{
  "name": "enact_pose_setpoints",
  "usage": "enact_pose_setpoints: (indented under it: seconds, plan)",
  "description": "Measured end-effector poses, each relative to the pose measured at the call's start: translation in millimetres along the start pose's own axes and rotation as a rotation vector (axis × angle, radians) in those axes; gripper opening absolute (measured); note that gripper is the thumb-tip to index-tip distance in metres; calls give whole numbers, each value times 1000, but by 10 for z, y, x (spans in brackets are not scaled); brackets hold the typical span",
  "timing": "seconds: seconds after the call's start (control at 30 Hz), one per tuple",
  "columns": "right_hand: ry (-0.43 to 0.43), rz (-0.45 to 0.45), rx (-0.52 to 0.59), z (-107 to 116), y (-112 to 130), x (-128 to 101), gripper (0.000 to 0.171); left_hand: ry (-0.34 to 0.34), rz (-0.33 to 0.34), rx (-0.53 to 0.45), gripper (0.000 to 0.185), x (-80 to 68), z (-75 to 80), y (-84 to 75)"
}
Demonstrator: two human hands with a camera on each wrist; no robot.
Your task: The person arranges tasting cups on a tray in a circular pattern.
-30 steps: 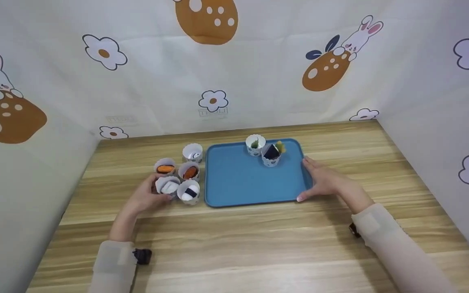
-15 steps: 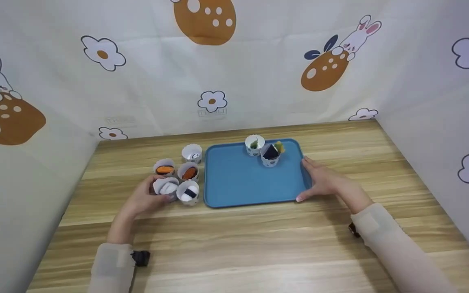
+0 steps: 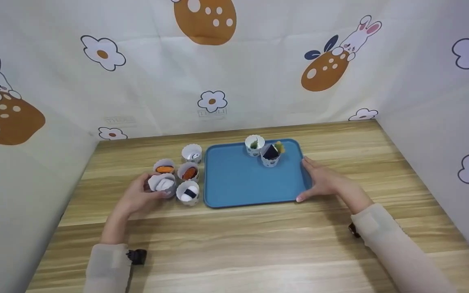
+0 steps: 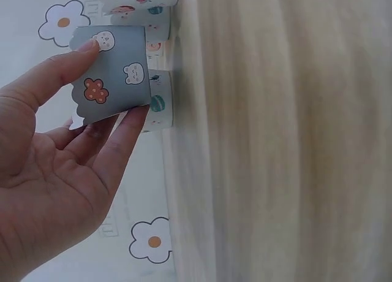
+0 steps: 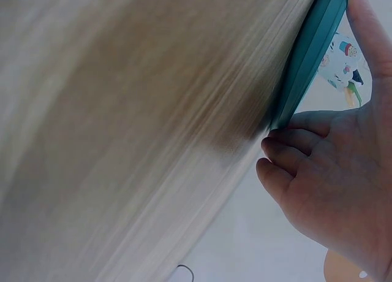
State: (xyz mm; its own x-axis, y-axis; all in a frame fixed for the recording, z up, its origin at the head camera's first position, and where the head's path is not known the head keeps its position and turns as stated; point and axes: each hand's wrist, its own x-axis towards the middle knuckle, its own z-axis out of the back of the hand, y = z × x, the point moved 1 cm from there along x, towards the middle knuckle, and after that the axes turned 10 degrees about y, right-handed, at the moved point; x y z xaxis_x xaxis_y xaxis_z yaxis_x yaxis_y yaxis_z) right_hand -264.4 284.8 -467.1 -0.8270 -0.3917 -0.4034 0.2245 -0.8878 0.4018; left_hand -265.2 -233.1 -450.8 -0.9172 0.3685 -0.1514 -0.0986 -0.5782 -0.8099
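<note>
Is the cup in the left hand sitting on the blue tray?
No, in the head view the left hand holds the patterned cup to the left of the blue tray, with another cup between them.

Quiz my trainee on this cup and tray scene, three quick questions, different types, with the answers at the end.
1. How many paper cups stand on the blue tray?
2. True or false: the right hand is touching a cup.
3. What is the left hand holding? A: the blue tray; B: an orange-filled cup; C: a cup with white contents.
Key: 1. Two. 2. False; it touches the blue tray. 3. C.
</note>
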Motion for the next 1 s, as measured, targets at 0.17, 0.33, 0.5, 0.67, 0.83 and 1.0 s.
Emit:
enact_pose_setpoints:
  seconds: [0.17,0.33,0.5,0.67,0.83,1.0]
  plan:
    - [3,-5,10,5,-6,1,134,-6,-32,-10,56,-2,32,-31]
    - [6,-9,24,8,-9,-2,135,-1,-42,-41,57,-3,51,-53]
    - [6,-9,37,3,-23,-1,136,-3,-29,-49,59,2,77,-89]
    - [4,-14,28,4,-27,-2,136,-3,-34,-36,58,23,111,-139]
    - [2,-7,34,-1,-25,0,136,2,-43,-35,60,50,137,-167]
    - [3,2,37,-3,-9,1,135,15,-9,-21,63,61,150,-191]
